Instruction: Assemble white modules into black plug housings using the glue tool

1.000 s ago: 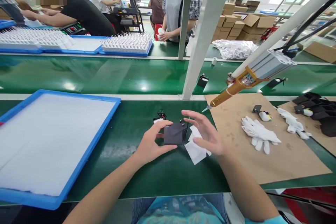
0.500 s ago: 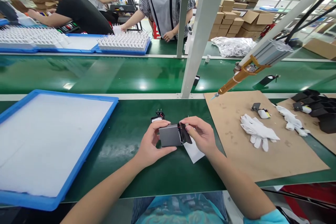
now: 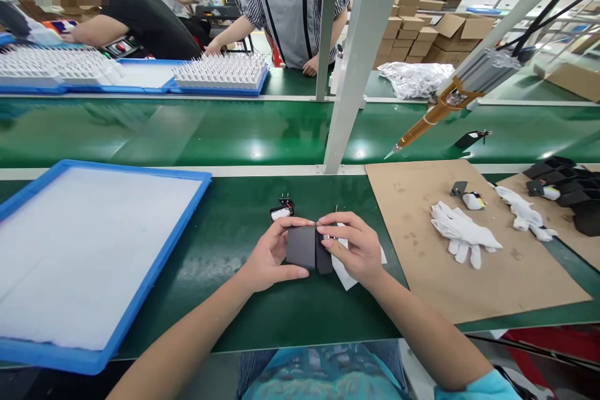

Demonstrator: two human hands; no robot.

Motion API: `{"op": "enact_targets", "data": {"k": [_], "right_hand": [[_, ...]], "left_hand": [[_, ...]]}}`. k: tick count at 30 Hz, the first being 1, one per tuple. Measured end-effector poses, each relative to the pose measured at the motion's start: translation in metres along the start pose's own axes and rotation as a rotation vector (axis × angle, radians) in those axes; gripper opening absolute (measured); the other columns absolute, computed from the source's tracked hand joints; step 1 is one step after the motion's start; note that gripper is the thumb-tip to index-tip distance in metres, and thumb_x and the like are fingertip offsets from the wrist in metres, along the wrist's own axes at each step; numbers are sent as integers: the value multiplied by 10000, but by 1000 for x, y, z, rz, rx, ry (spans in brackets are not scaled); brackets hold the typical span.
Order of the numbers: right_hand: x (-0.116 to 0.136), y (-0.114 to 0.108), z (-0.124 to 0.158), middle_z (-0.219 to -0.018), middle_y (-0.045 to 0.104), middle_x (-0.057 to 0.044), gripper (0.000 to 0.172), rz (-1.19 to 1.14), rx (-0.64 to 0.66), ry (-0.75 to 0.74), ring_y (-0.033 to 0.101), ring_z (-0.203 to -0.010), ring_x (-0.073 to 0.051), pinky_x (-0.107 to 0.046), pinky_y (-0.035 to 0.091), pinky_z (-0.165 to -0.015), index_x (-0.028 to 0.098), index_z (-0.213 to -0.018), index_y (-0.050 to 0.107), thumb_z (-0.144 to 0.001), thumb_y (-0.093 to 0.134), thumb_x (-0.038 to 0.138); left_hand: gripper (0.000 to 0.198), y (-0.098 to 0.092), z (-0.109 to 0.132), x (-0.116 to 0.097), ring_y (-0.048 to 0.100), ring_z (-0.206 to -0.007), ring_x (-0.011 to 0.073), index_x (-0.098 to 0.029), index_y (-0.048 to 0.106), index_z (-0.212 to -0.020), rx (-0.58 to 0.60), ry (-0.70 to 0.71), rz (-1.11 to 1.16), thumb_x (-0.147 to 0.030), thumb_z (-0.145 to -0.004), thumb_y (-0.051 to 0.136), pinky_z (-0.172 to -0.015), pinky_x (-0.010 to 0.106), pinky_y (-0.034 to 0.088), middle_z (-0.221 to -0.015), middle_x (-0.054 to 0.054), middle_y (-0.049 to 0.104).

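Observation:
My left hand grips a dark grey rectangular casing between thumb and fingers, just above the green bench. At the casing's right end, my right hand pinches a black end piece. The two parts stand nearly in line, with a thin dark seam between them; whether they are joined I cannot tell. White paper lies under my right hand, partly covered by it. Just behind my left hand rests a small black part with metal plug pins and a white patch.
A blue-rimmed tray lies at left. On the right, brown cardboard carries white gloves and small parts; black casings sit beyond. An orange-brown dispensing tool hangs over it. Past a white post, a green conveyor runs; co-workers sit behind.
The black end piece has swung from a tilted position with wires showing to square against the casing's right end. The black item on the conveyor at right has shifted slightly left.

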State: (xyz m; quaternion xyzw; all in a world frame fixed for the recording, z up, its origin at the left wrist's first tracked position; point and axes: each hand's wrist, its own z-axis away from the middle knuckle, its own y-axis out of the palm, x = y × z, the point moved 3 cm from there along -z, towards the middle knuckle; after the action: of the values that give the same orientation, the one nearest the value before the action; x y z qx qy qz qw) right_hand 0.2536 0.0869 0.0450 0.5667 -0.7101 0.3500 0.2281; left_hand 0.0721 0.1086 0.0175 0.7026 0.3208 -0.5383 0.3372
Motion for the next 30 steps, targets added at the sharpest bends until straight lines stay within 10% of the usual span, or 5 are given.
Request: {"op": "enact_targets", "data": {"k": [21,30], "right_hand": [[-2,1,-5,-972,737,-50,212,36,177,62,615,-828,-177,-334,519,-718,251,-1098,677,-910,580,264],[-7,5,-2,-936,695,-65,222,-38,120,230,614,-833,-173,-265,527,-612,243,-1053,698,-909,552,330]], "left_hand": [[637,-6,-1,9,644,-999,215,-239,534,-1202,101,-86,65,-257,-650,850,-844,323,540,-1196,86,612],[617,-3,-3,-16,651,-1027,233,-244,506,-1314,75,-58,-495,-454,-775,719,-930,388,521,-1242,81,622]]}}
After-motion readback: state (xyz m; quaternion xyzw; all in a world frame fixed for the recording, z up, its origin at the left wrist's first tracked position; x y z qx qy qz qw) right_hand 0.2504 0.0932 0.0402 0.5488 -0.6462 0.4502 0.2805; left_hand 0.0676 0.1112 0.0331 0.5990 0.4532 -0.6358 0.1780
